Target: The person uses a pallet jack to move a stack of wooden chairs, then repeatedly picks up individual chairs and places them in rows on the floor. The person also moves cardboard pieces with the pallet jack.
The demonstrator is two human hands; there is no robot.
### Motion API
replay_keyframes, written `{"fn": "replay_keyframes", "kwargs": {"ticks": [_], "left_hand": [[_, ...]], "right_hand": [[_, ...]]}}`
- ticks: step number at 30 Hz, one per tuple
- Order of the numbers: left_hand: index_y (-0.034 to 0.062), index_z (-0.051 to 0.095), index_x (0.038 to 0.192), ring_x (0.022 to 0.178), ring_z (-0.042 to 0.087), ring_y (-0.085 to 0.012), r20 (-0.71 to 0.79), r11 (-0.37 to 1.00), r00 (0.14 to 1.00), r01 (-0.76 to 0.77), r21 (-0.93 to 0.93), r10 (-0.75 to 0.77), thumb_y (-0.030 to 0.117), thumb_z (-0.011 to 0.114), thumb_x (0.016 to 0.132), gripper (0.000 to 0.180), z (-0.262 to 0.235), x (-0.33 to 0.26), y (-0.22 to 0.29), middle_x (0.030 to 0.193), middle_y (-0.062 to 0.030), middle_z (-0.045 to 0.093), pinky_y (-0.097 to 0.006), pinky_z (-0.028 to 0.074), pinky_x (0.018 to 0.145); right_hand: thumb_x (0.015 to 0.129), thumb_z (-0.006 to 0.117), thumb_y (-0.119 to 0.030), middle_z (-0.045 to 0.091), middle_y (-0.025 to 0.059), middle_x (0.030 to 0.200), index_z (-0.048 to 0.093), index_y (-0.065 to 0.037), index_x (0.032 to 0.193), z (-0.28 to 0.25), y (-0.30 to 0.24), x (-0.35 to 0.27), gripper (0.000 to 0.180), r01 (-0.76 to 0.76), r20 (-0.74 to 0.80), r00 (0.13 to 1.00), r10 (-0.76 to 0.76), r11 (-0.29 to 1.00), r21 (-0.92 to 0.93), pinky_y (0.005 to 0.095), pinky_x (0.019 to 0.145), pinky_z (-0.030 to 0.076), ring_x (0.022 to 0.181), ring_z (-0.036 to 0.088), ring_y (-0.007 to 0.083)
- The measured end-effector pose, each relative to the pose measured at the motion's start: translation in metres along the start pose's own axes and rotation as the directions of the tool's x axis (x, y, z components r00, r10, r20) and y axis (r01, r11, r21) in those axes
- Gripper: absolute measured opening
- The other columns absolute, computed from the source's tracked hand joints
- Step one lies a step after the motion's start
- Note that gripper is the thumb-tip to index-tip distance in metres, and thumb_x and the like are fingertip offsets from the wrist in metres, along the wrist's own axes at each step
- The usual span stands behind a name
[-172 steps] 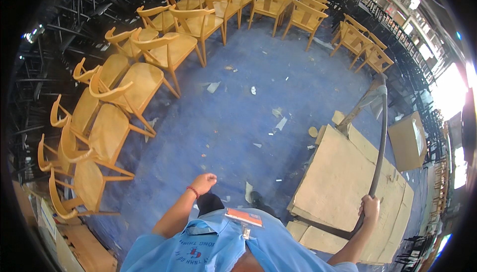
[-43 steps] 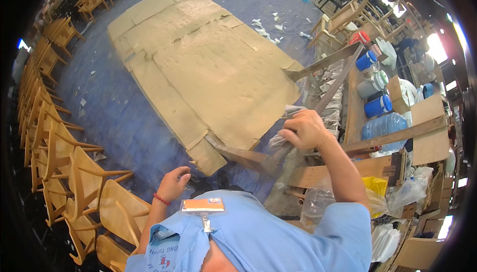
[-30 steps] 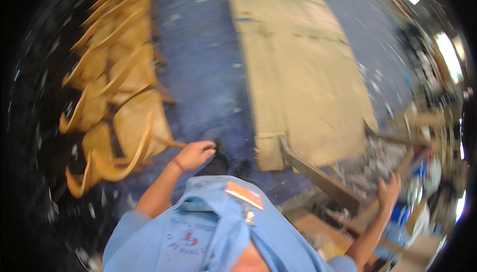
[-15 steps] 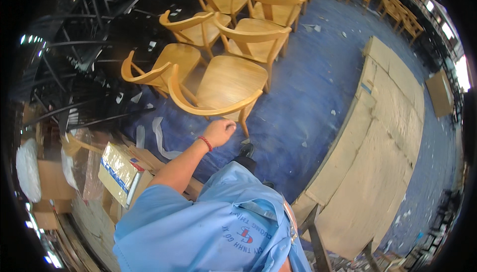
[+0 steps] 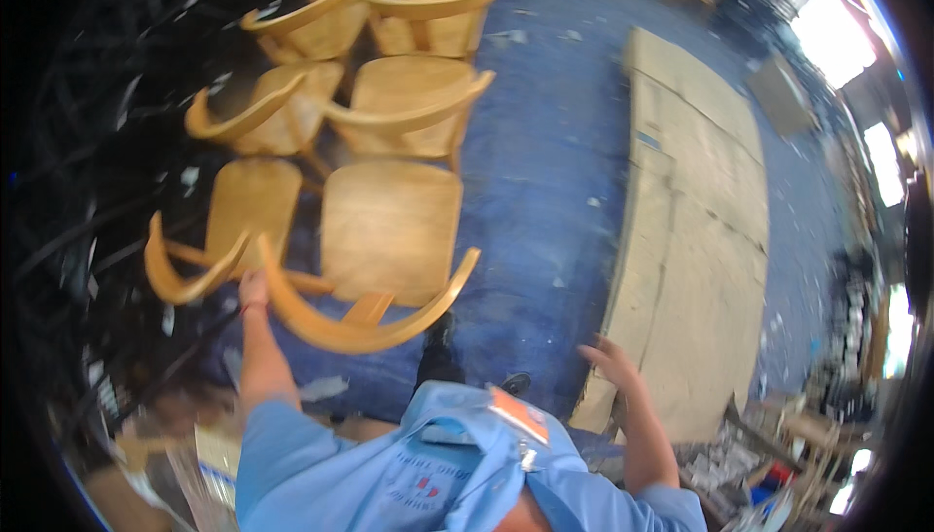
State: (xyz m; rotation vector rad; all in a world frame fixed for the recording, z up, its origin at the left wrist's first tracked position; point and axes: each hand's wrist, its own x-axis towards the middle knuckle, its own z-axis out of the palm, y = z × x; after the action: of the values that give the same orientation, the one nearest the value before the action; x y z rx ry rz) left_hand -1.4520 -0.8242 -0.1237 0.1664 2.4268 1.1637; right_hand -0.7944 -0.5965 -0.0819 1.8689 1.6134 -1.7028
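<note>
Two wooden chairs with curved backrests stand closest to me, side by side. My left hand point(image 5: 255, 289) reaches into the gap between the left chair point(image 5: 255, 211) and the right chair point(image 5: 391, 226), next to the ends of both backrests. Blur hides its fingers, so I cannot tell whether it grips either chair. Out to the right, my right hand point(image 5: 613, 362) hangs in the air with fingers apart and nothing in it, in front of the long cardboard-covered platform point(image 5: 696, 240).
More wooden chairs point(image 5: 418, 21) run in two rows away from me. Blue floor covering point(image 5: 545, 182) with paper scraps lies between chairs and platform. Dark metal frames point(image 5: 107, 162) crowd the left side. A cardboard box point(image 5: 783, 94) stands at the far right; boxes lie lower left.
My view has turned, and the near chairs now appear lower and further left. My left hand has moved from in front of the right chair to between the two. My right hand has come into view.
</note>
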Motion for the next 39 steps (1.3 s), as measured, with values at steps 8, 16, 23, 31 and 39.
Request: {"fn": "replay_keyframes", "kwargs": {"ticks": [8,16,23,31,39], "left_hand": [[0.0071,0.056,0.106,0.076,0.061,-0.0162,0.457,0.857,0.85,0.423,-0.294,-0.263,0.029,0.059,0.09,0.028,0.039,0.062,0.01,0.089,-0.0052,0.063,-0.03,0.05,0.066],[0.0082,0.055,0.08,0.062,0.057,-0.0192,0.52,0.847,0.808,0.46,-0.265,-0.277,0.018,0.062,0.083,0.012,0.05,0.036,0.027,0.069,-0.006,0.056,-0.032,0.048,0.058],[0.0097,0.05,0.077,0.055,0.051,-0.0191,0.601,0.867,0.79,0.376,-0.325,-0.118,0.012,0.058,0.079,0.009,0.086,-0.025,0.094,0.064,-0.0037,0.051,-0.033,0.048,0.059],[0.0109,0.052,0.077,0.053,0.053,-0.0183,0.758,0.927,0.638,0.189,-0.325,0.136,0.018,0.055,0.083,0.01,0.183,-0.204,0.26,0.062,-0.0014,0.053,-0.033,0.046,0.059],[0.0117,0.045,0.071,0.053,0.043,-0.0127,0.897,0.901,0.288,0.181,-0.395,0.335,0.012,0.052,0.089,0.019,0.309,-0.488,0.389,0.06,0.0015,0.045,-0.028,0.042,0.057]], "right_hand": [[0.079,0.071,-0.026,0.059,0.0217,0.114,0.039,0.009,0.127,0.216,-0.156,0.129,0.067,0.16,-0.004,0.985,-0.174,0.895,0.417,0.0375,0.092,0.045,0.109,0.056,0.0297],[0.074,0.062,-0.003,0.058,0.0142,0.082,0.052,0.0,0.096,0.192,-0.147,0.135,0.024,-0.033,-0.058,0.99,0.128,0.61,0.791,0.042,0.06,0.052,0.069,0.062,0.0275],[0.073,0.058,-0.005,0.056,0.0154,0.083,0.052,0.004,0.095,0.039,-0.149,0.053,0.024,0.009,-0.068,0.995,0.075,0.608,0.794,0.0405,0.059,0.054,0.066,0.061,0.0263],[0.081,0.062,-0.022,0.061,0.012,0.082,0.057,0.002,0.094,-0.146,-0.042,-0.098,0.028,0.194,-0.236,0.971,0.03,0.475,0.858,0.0486,0.068,0.056,0.07,0.064,0.0271],[0.087,0.055,-0.035,0.064,0.014,0.078,0.055,-0.001,0.101,-0.333,0.148,-0.243,0.037,0.74,-0.794,0.604,0.076,0.317,0.593,0.0372,0.049,0.054,0.056,0.063,0.0241]]}}
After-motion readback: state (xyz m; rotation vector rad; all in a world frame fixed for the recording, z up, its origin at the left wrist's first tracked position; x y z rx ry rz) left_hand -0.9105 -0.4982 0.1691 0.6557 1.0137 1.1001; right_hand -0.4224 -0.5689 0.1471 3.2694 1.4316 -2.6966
